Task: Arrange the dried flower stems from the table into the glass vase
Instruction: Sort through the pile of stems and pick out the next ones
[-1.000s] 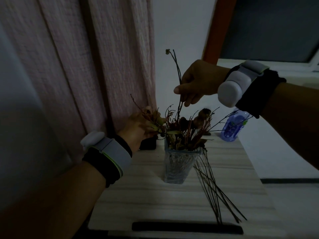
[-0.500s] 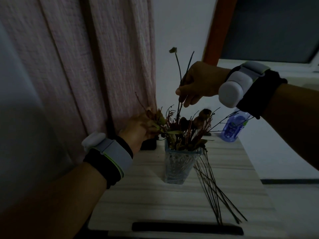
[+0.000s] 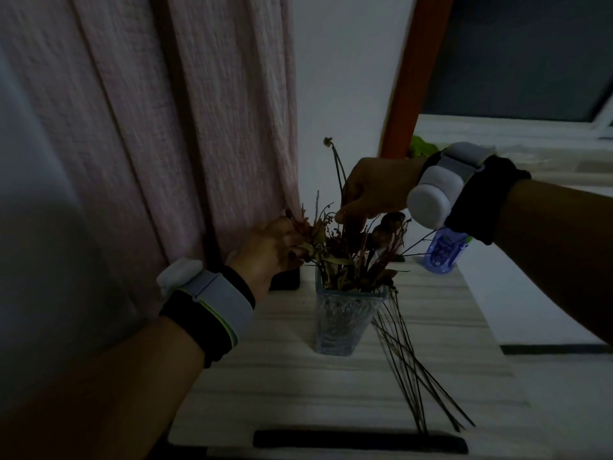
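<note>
While the right hand [image 3: 371,190] hangs directly over the glass vase [image 3: 345,318], its fingers are pinched together on a thin dried stem [image 3: 336,167] whose long axis runs close to upright, the small dry head at the top and the lower end lost among the bunch already standing in the vase; the vase mouth therefore lies straight below this hand, and I judge that the coming move is a plain descent along the stem's own line, with little sideways correction needed; the vase stands near the middle of the worktop [image 3: 292,376], toward its far edge; the left hand [image 3: 270,249] is at the left side of the bunch, level with the leaves above the rim, its fingers curled into the dried foliage [image 3: 323,242] and seemingly holding it aside, though the dim light hides exactly which stalks it grips; both hands are close to the vase, but the right one is the nearer to the opening from above; the loose stems [image 3: 414,370] yet to be placed lie on the worktop just right of the vase, their long axes fanning from its base toward the near right corner, so the right hand is also the better placed to reach them; they appear thin and brittle.
</note>
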A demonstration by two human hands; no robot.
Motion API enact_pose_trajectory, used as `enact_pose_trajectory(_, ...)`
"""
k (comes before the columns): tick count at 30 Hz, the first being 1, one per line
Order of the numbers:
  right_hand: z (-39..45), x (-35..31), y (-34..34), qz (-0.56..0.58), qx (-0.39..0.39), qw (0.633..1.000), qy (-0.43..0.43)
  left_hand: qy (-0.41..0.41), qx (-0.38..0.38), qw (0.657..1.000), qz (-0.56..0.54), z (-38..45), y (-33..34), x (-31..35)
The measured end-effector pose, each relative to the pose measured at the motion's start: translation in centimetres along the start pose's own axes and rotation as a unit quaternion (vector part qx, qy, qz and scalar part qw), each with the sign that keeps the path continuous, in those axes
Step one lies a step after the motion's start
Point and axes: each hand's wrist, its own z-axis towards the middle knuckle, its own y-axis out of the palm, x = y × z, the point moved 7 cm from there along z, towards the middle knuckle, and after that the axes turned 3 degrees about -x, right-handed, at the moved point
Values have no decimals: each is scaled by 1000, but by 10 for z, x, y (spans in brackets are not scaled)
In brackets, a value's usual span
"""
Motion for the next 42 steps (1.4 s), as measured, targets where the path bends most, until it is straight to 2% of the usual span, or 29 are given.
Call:
enact_pose_trajectory(11, -2, -2, 6, -37, -8, 999, -17, 12, -26, 1000, 5, 2, 7, 4)
enact_pose_trajectory(16, -3, 2, 1, 19, -29, 999, -9, 11, -19, 1000, -4, 3, 4, 5)
enact_pose_trajectory(29, 1, -8, -22, 3, 47, 998, -31, 7, -9, 1000, -4, 2, 3, 2)
enact_pose_trajectory(35, 11, -19, -22, -22, 43, 999, -22, -1, 7, 999, -35, 1, 3, 0)
enact_pose_trajectory(42, 9, -20, -19, -13, 33, 999, -15, -13, 19, 999, -22, 1, 3, -4)
